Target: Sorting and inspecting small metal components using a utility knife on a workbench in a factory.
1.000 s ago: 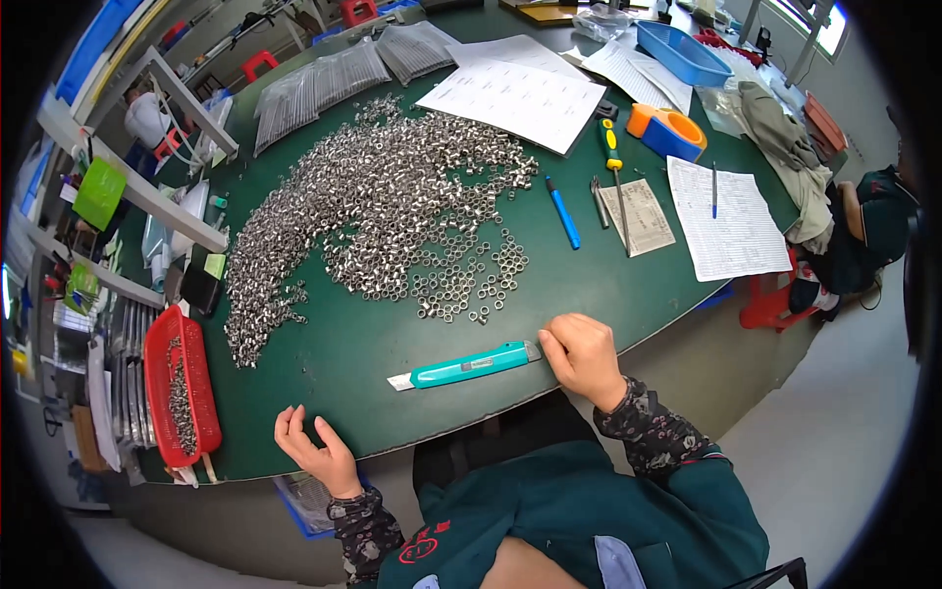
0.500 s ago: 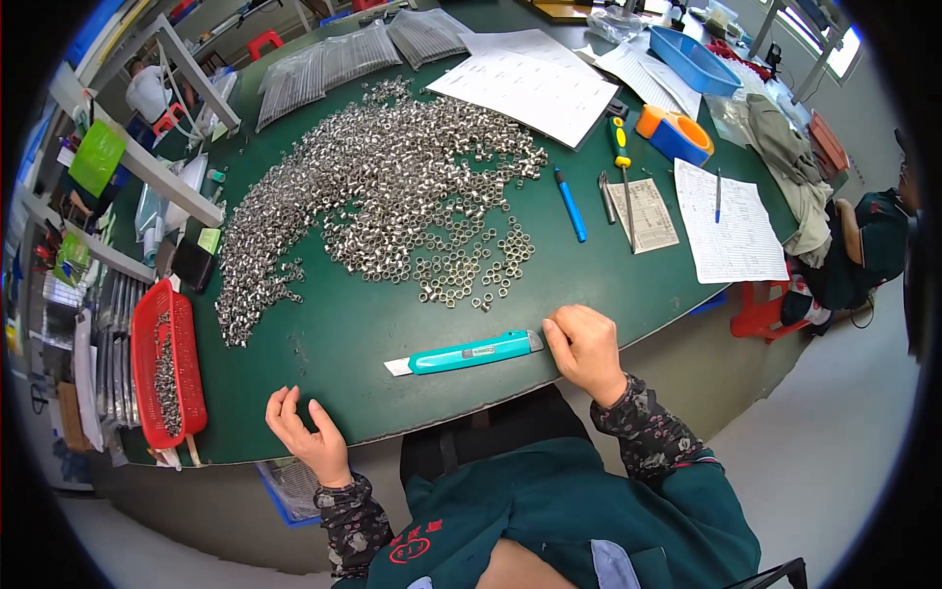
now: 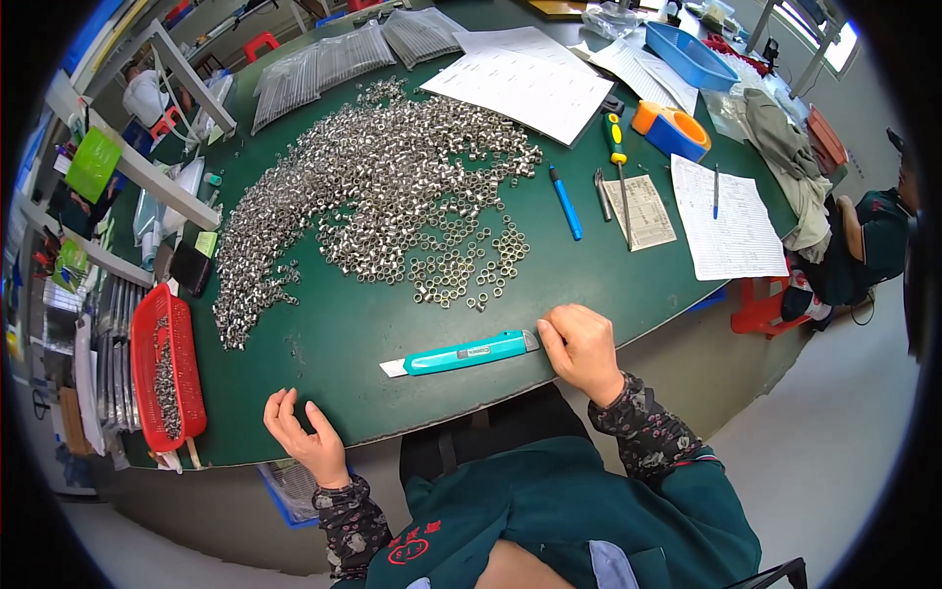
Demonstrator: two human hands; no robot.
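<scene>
Close to the table's near edge lies a teal utility knife (image 3: 469, 353), its pale blade pointing left. My right hand (image 3: 582, 351) is curled into a fist beside the knife's right end, with nothing showing in it; whether the thumb touches the knife I cannot tell. At the near left edge my left hand (image 3: 306, 439) is palm inward, its fingers loosely bent and apart from the thumb, holding nothing. Beyond the knife spreads a large heap of small silvery metal rings (image 3: 392, 187), with a looser patch of yellowish rings (image 3: 456, 270) on its near side.
A red plastic basket (image 3: 186, 378) with small metal parts stands at left. Right of the heap lie a blue pen (image 3: 566, 204), a screwdriver (image 3: 616, 147), tape rolls (image 3: 671, 131) and a written sheet (image 3: 731, 236). Bagged rods (image 3: 353, 54) lie behind. Another person (image 3: 868, 231) is at far right.
The whole view has shifted very slightly. Both hands and the utility knife keep the same places on the table.
</scene>
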